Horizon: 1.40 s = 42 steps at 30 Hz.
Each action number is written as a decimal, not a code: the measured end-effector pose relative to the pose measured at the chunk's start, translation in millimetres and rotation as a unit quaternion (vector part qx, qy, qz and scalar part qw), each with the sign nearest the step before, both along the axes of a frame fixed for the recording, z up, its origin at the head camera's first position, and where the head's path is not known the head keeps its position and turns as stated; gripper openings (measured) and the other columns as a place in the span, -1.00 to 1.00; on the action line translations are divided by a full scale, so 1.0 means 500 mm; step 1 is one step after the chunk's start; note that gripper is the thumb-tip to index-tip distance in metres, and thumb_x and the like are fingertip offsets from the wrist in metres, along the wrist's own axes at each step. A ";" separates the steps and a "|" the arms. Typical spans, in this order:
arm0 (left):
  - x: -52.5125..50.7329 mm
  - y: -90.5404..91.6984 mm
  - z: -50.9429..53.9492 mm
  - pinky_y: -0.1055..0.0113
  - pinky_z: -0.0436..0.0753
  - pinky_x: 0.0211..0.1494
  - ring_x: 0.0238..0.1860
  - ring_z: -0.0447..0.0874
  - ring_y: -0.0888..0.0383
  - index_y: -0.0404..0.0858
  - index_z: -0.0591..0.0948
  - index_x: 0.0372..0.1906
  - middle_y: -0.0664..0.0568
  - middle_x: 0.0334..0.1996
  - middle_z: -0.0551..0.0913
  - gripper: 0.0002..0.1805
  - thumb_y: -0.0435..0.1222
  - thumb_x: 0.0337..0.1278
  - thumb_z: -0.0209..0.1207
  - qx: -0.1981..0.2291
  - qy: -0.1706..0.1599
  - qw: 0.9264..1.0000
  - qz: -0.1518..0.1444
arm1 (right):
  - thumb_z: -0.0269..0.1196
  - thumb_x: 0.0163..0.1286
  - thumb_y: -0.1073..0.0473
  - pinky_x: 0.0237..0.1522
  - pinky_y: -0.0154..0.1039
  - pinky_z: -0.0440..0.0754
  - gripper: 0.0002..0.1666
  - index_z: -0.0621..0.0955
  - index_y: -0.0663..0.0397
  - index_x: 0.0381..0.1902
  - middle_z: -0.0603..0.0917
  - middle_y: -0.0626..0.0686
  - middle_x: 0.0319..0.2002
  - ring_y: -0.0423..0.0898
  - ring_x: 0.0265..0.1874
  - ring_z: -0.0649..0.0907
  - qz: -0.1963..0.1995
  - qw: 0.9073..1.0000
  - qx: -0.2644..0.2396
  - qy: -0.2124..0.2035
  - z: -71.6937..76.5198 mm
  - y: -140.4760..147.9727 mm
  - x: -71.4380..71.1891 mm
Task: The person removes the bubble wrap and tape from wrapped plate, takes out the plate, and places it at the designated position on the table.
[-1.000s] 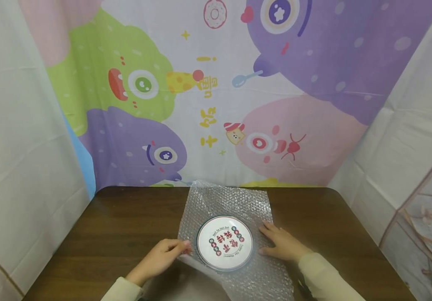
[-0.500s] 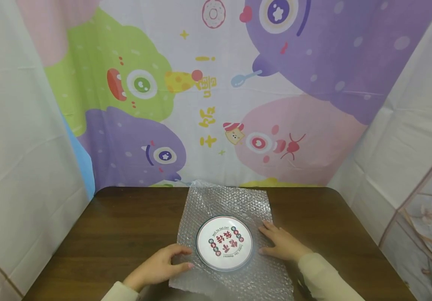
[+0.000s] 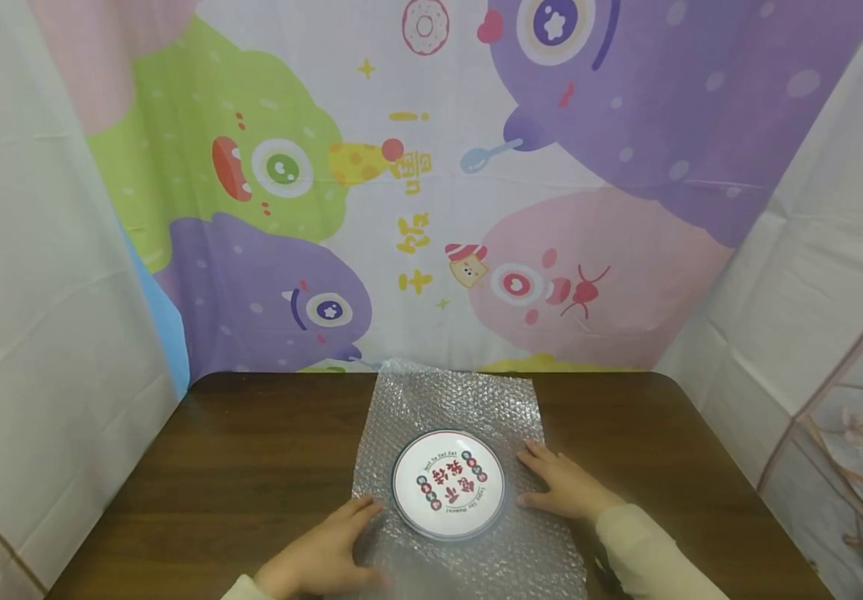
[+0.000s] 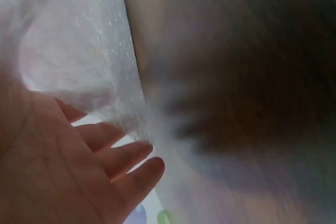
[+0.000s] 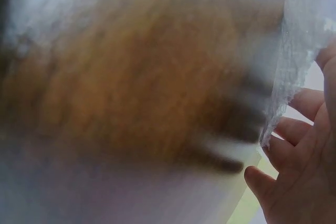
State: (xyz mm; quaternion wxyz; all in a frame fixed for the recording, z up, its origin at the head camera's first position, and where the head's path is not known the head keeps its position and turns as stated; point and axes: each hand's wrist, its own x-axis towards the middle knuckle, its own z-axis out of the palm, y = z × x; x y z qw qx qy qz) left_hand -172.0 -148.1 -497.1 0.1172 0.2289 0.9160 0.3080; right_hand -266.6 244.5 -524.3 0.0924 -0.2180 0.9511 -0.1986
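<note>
In the head view a round white plate point(image 3: 449, 485) with a dark rim and red lettering lies on a sheet of clear bubble wrap point(image 3: 461, 398). My left hand point(image 3: 323, 552) is at the sheet's left edge, fingers spread and thumb apart, slightly blurred. In the left wrist view the fingers of that hand point(image 4: 89, 161) lie along the bubble wrap point(image 4: 107, 40), not curled round it. My right hand point(image 3: 569, 487) rests on the sheet's right side, fingers extended, just right of the plate. The right wrist view shows its fingers point(image 5: 296, 129) against the wrap's edge.
A dark brown wooden table point(image 3: 266, 442) extends to both sides of the wrap. Behind it hangs a cloth point(image 3: 416, 325) printed with cartoon monsters. Pale cloth walls point(image 3: 48, 333) enclose the left and right sides.
One second ago my left hand pinched the wrap's lifted near-left edge. It has let go, the edge has dropped flat, and the fingers have spread. My right hand stays put.
</note>
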 end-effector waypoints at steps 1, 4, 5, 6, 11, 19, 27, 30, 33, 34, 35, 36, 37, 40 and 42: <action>0.002 0.002 -0.003 -0.39 0.37 0.28 0.44 0.17 -0.39 -0.35 0.31 0.42 -0.36 0.45 0.22 0.10 0.17 -0.22 0.41 -0.008 0.003 1.000 0.004 | 0.30 0.21 -0.29 0.49 0.29 0.02 -0.02 0.33 0.11 0.44 0.13 0.25 0.52 0.29 0.49 0.18 -0.001 1.000 0.001 -0.001 0.000 0.000 0.000; 0.005 0.006 -0.013 -0.33 0.37 0.32 0.46 0.16 -0.34 -0.34 0.29 0.43 -0.33 0.46 0.21 0.13 0.17 -0.27 0.42 -0.034 0.021 0.999 0.009 | 0.30 0.21 -0.29 0.48 0.32 0.02 -0.02 0.32 0.12 0.44 0.13 0.26 0.52 0.31 0.48 0.18 0.001 1.000 -0.002 -0.002 0.002 -0.001 0.000; 0.006 0.007 -0.016 -0.32 0.36 0.33 0.47 0.15 -0.34 -0.35 0.28 0.44 -0.33 0.46 0.21 0.14 0.16 -0.28 0.42 -0.043 0.026 0.999 0.007 | 0.29 0.21 -0.30 0.47 0.32 0.03 -0.01 0.32 0.12 0.44 0.13 0.26 0.52 0.32 0.48 0.18 0.001 1.000 -0.003 -0.002 0.002 -0.001 0.000; 0.006 0.008 -0.018 -0.32 0.34 0.34 0.47 0.13 -0.34 -0.36 0.27 0.44 -0.34 0.47 0.20 0.15 0.16 -0.28 0.42 -0.050 0.027 0.998 0.006 | 0.30 0.21 -0.30 0.46 0.33 0.03 -0.01 0.32 0.14 0.44 0.13 0.27 0.52 0.33 0.47 0.19 0.002 1.000 -0.006 -0.003 0.002 -0.001 0.000; 0.007 0.011 -0.028 -0.36 0.31 0.34 0.48 0.07 -0.40 -0.43 0.23 0.44 -0.40 0.47 0.15 0.25 0.26 -0.30 0.41 -0.082 0.038 0.996 -0.008 | 0.30 0.21 -0.30 0.46 0.33 0.04 0.00 0.33 0.14 0.43 0.13 0.27 0.52 0.34 0.46 0.19 0.002 1.000 -0.008 0.000 0.000 -0.001 -0.001; 0.011 0.017 -0.028 -0.34 0.26 0.38 0.47 0.04 -0.44 -0.48 0.21 0.43 -0.43 0.47 0.11 0.35 0.37 -0.38 0.39 -0.105 0.043 0.993 -0.013 | 0.30 0.20 -0.29 0.46 0.35 0.04 -0.01 0.33 0.14 0.43 0.13 0.26 0.52 0.34 0.46 0.20 -0.001 1.000 -0.007 0.001 -0.002 -0.002 0.000; 0.005 0.020 -0.030 -0.35 0.25 0.38 0.48 0.03 -0.41 -0.46 0.23 0.43 -0.40 0.48 0.12 0.22 0.28 -0.21 0.35 -0.088 0.038 0.995 0.000 | 0.31 0.21 -0.28 0.46 0.34 0.05 -0.02 0.33 0.12 0.43 0.13 0.27 0.52 0.35 0.46 0.19 -0.006 1.000 -0.008 0.002 -0.005 -0.002 0.000; -0.001 0.024 -0.031 -0.35 0.24 0.39 0.49 0.02 -0.40 -0.47 0.23 0.43 -0.39 0.49 0.11 0.16 0.26 -0.13 0.32 -0.068 0.035 0.997 0.017 | 0.31 0.20 -0.28 0.46 0.33 0.05 -0.02 0.33 0.10 0.44 0.13 0.25 0.52 0.34 0.47 0.19 -0.010 1.000 -0.003 0.004 -0.007 -0.002 -0.001; -0.007 0.028 -0.033 -0.34 0.23 0.40 0.49 0.01 -0.41 -0.49 0.24 0.42 -0.40 0.49 0.09 0.17 0.26 -0.11 0.32 -0.053 0.034 0.998 0.030 | 0.32 0.20 -0.28 0.46 0.33 0.05 -0.03 0.34 0.08 0.44 0.13 0.24 0.53 0.34 0.47 0.19 -0.015 1.000 -0.003 0.005 -0.007 -0.003 0.000; -0.009 0.029 -0.033 -0.34 0.23 0.40 0.50 0.00 -0.40 -0.50 0.24 0.41 -0.40 0.49 0.09 0.17 0.26 -0.12 0.32 -0.049 0.032 0.998 0.034 | 0.32 0.19 -0.27 0.46 0.34 0.05 -0.03 0.34 0.08 0.44 0.13 0.24 0.53 0.34 0.47 0.18 -0.017 1.000 -0.005 0.005 -0.007 -0.003 0.001; -0.011 0.031 -0.033 -0.34 0.22 0.41 0.50 -0.01 -0.40 -0.50 0.24 0.41 -0.41 0.49 0.09 0.18 0.27 -0.13 0.33 -0.046 0.029 0.998 0.037 | 0.33 0.19 -0.27 0.45 0.35 0.04 -0.03 0.34 0.07 0.44 0.13 0.23 0.53 0.35 0.47 0.18 -0.018 1.000 -0.006 0.005 -0.008 -0.003 0.001; -0.012 0.032 -0.034 -0.33 0.22 0.42 0.50 -0.01 -0.39 -0.50 0.24 0.41 -0.41 0.49 0.09 0.19 0.27 -0.14 0.33 -0.046 0.030 0.998 0.039 | 0.33 0.19 -0.26 0.45 0.36 0.04 -0.03 0.34 0.08 0.44 0.13 0.24 0.53 0.36 0.47 0.18 -0.019 1.000 -0.009 0.006 -0.007 -0.004 0.002; -0.013 0.033 -0.035 -0.33 0.21 0.42 0.51 -0.02 -0.39 -0.51 0.24 0.41 -0.41 0.49 0.08 0.19 0.28 -0.15 0.33 -0.045 0.028 0.998 0.041 | 0.33 0.19 -0.26 0.44 0.37 0.04 -0.03 0.34 0.09 0.43 0.13 0.24 0.53 0.38 0.46 0.17 -0.019 1.000 -0.012 0.006 -0.006 -0.004 0.002; -0.015 0.035 -0.038 -0.32 0.21 0.43 0.51 -0.02 -0.39 -0.51 0.25 0.40 -0.42 0.49 0.08 0.20 0.28 -0.17 0.34 -0.048 0.026 0.998 0.044 | 0.34 0.18 -0.25 0.42 0.40 0.05 -0.03 0.34 0.08 0.43 0.14 0.24 0.52 0.41 0.45 0.17 -0.021 1.000 -0.018 0.007 -0.004 -0.005 0.004; -0.015 0.037 -0.040 -0.32 0.22 0.42 0.51 -0.03 -0.39 -0.52 0.24 0.40 -0.42 0.49 0.08 0.21 0.28 -0.18 0.34 -0.051 0.025 0.997 0.044 | 0.35 0.17 -0.26 0.41 0.42 0.05 -0.02 0.35 0.07 0.43 0.15 0.24 0.52 0.42 0.45 0.18 -0.022 1.000 -0.021 0.009 -0.004 -0.005 0.003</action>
